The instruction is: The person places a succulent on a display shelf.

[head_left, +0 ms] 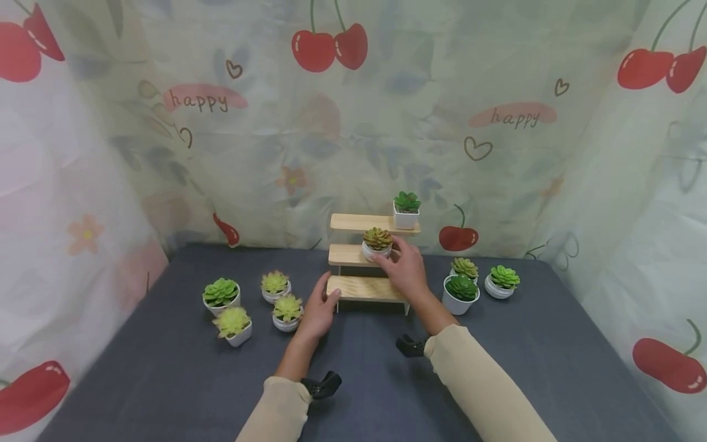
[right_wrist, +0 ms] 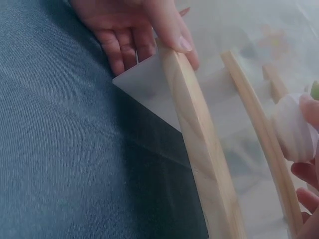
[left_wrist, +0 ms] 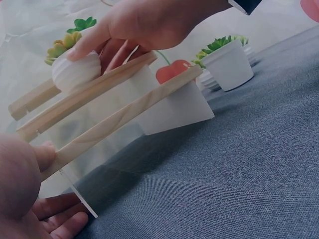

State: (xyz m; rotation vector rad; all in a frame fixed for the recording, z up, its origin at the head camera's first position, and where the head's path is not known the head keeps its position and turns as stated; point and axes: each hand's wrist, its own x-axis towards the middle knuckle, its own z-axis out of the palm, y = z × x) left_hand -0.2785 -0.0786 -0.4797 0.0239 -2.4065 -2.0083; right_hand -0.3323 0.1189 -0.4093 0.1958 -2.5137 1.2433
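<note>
A three-tier display stand has light wooden shelves on pale, see-through side panels. My left hand grips the left end of its lowest shelf; the thumb lies on the wood and the other fingers reach beside the side panel, as the right wrist view shows. With my right hand I pinch the round, ribbed white pot of an artificial succulent with brownish-green leaves. The pot is upright at the middle shelf, right of its centre. A green succulent in a square white pot stands at the top shelf's right end.
On the dark cloth-covered table, several potted succulents sit left of the stand. To its right are a dark green one, a paler one behind it and a bright green one. A cherry-print curtain hangs behind.
</note>
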